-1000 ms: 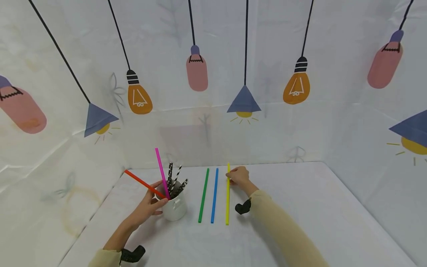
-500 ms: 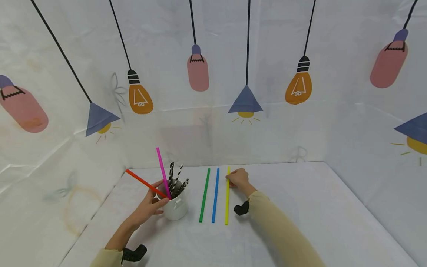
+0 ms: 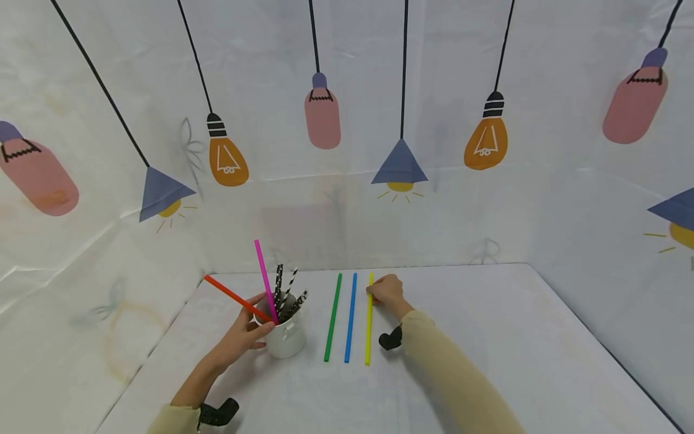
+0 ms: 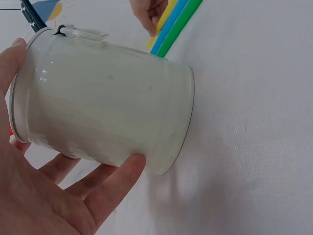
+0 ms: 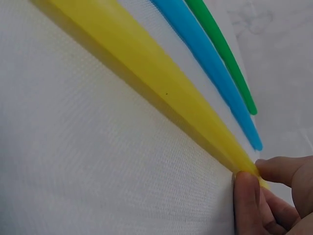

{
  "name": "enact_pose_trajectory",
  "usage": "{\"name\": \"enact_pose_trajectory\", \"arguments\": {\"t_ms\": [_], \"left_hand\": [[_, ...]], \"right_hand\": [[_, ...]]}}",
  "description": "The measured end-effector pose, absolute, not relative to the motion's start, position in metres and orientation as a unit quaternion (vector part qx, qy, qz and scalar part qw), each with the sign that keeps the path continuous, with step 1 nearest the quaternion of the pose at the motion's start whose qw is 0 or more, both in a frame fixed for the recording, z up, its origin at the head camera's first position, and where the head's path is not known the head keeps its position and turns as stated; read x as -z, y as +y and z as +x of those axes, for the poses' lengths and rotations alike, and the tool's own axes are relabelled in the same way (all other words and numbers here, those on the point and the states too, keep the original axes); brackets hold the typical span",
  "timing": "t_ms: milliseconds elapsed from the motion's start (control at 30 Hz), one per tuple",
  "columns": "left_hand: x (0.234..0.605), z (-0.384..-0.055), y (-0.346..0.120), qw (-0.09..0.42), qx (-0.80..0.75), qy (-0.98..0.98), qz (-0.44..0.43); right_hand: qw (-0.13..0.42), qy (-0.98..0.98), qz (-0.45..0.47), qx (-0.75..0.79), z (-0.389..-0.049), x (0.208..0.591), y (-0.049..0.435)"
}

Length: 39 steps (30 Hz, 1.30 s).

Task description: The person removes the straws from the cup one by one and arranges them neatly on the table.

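My left hand [image 3: 236,342] grips the side of a white cup [image 3: 287,341], with the thumb at its rim. In the cup, a pink straw [image 3: 262,265] and a red straw [image 3: 230,292] lean left beside several black-and-white patterned straws [image 3: 279,283]. The left wrist view shows fingers round the cup's wall [image 4: 107,98]. My right hand [image 3: 389,290] pinches the far end of a yellow straw [image 3: 368,331] lying on the table. The right wrist view shows thumb and fingertips on that yellow straw [image 5: 166,88]. Left of it lie a blue straw [image 3: 350,319] and a green straw [image 3: 333,319].
The white-covered table [image 3: 488,361] meets a pale wall sheet [image 3: 347,229] printed with hanging lamps along its back edge. Similar sheets stand along the left and right sides. A black wrist strap piece [image 3: 218,413] sits at my left cuff.
The right hand has shifted the yellow straw slightly toward the blue one and a little nearer to me at its far end. The left hand and cup have stayed about in place.
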State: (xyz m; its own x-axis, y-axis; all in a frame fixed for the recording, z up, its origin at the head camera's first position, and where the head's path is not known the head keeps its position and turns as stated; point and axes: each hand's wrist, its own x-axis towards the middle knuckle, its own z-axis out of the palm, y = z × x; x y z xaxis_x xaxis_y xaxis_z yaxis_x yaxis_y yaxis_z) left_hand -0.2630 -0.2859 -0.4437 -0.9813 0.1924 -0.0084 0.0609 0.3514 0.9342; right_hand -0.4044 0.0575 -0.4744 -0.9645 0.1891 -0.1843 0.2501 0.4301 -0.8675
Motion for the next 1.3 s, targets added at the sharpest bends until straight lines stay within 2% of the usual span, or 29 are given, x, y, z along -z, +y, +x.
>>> {"name": "enact_pose_trajectory", "arguments": {"t_ms": [1100, 1300], "left_hand": [[0.4363, -0.2571, -0.2812, 0.054, -0.573, 0.814, 0.081], [0.4461, -0.2607, -0.2854, 0.049, -0.568, 0.817, 0.085]], "right_hand": [[0.021, 0.858, 0.124, 0.498, -0.4065, 0.4766, 0.0553], [0.010, 0.858, 0.124, 0.499, -0.4050, 0.4763, 0.0537]]}}
